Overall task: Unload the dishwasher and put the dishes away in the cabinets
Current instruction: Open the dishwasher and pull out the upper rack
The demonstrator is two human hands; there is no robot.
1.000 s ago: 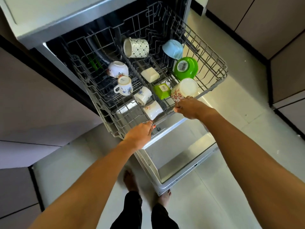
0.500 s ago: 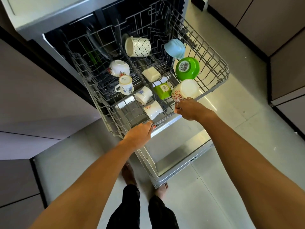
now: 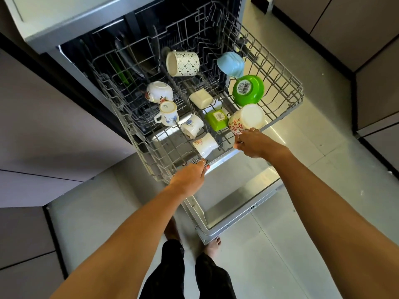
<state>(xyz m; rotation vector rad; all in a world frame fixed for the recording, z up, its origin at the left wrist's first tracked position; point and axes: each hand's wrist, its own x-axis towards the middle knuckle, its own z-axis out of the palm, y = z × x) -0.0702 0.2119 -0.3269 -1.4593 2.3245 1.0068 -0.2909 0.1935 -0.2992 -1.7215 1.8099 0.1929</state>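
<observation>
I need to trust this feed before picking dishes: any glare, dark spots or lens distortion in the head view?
Head view: sunlight glares off the steel dishwasher door and floor beside the grey wire rack; the tub behind the rack is dark, hiding the dishes there; wide-angle bending curves cabinet edges and stretches the forearms; the round green bowl and both hands, left and right, look sharp.
</observation>
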